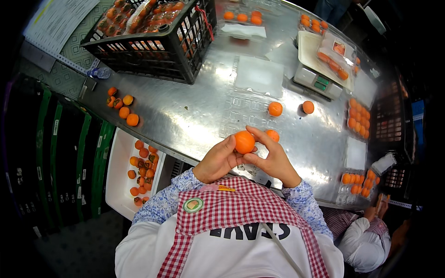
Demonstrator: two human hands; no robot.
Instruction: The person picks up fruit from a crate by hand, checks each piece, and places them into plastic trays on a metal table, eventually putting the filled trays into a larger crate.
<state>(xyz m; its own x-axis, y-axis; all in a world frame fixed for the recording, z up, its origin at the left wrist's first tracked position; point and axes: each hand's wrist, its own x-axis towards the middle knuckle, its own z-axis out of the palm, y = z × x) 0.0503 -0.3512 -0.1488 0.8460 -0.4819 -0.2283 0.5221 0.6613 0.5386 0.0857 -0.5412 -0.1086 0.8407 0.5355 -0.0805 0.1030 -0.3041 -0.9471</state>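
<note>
- White tub (121,143): smooth, rectangular plastic, well to the left of the scale (320,83) and nearer the wearer; contains loose round fruit with leafy tops.
- Loose fruit (124,112): small, rounded cluster, far left of the scale.
- Black crate (185,69): rigid slotted plastic, left of the scale; filled with packs of orange fruit.
- Left hand (218,159): gripping the held fruit (244,142), thumb against its left side; lower left of the scale.
- Held fruit: smooth, orange, nearly spherical; between both hands, lower left of the scale.
- Clear tray (238,105): thin plastic with moulded ridges, left of the scale.
- Right hand (273,162): gripping the held fruit, forefinger along its upper right; nearer the wearer than the scale.
- Scale: pale flat platform, green display panels; carries a transparent pack (336,52) of orange fruit.
- Filled tray (358,118): rows of round orange fruit, right of the scale.
- Desk (176,123): reflective, scuffed metal sheet, extending beneath the scale and to both sides.
- Room: stacked dark crates (53,153) with green edges, far left of the scale; a co-worker (366,245) in white sleeves, lower right of it.
</note>
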